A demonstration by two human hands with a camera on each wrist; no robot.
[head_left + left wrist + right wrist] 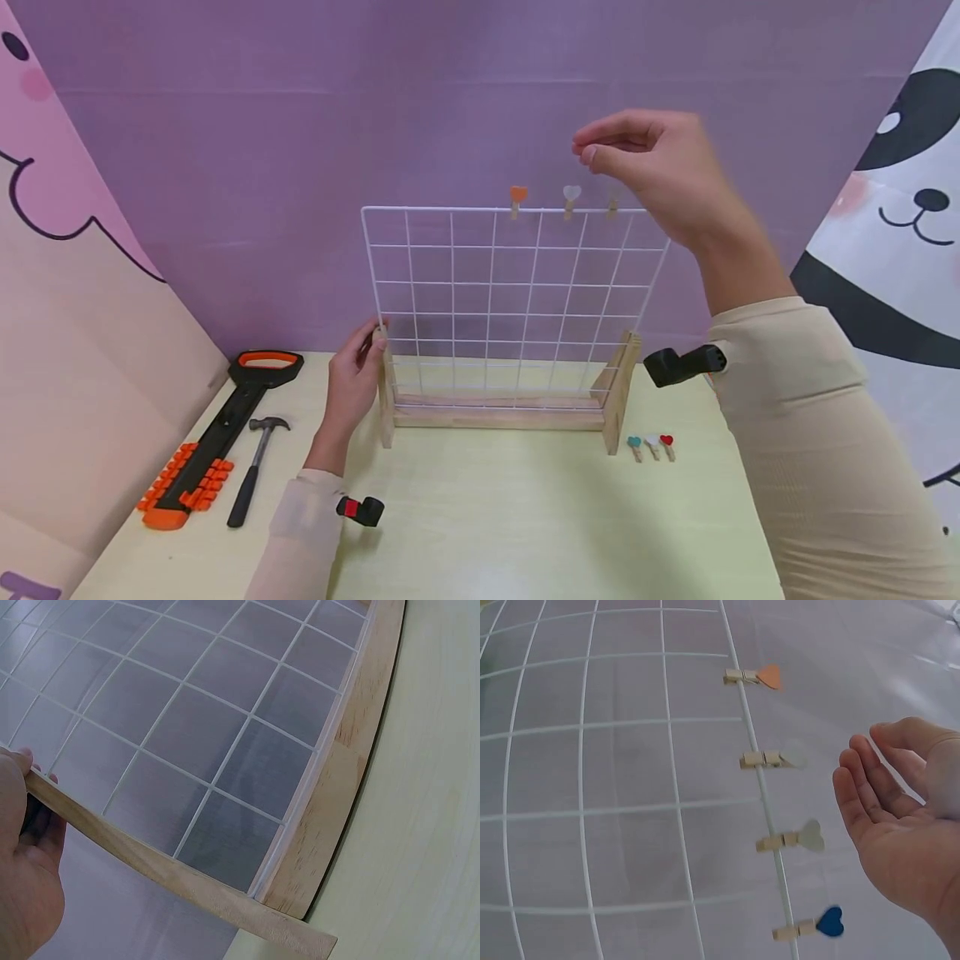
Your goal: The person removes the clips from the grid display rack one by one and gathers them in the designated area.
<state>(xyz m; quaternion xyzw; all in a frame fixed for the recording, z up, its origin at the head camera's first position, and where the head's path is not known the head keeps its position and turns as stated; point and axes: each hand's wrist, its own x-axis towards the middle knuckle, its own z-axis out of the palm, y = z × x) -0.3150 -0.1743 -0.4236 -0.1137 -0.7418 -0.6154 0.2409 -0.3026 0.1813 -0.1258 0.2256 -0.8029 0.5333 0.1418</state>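
A white wire grid (491, 285) stands upright in a wooden stand (495, 417). My left hand (354, 377) holds the stand's left wooden post (150, 862), thumb on one side and fingers on the other. Above the grid's top right, my right hand (663, 171) is in the air with bent, relaxed fingers and nothing between them. Small heart-topped clothespins sit on the top wire: an orange one (769, 677), two pale ones, one of them a whitish clothespin (811, 835), and a blue one (830, 922). In the head view the blue one is hidden behind my right hand.
On the table to the right of the stand lie a teal clothespin (635, 447), a white clothespin (652, 447) and a red clothespin (667, 446). At the left are a claw hammer (253, 471) and a black-and-orange tool (225, 425). A purple backdrop (300, 167) rises behind.
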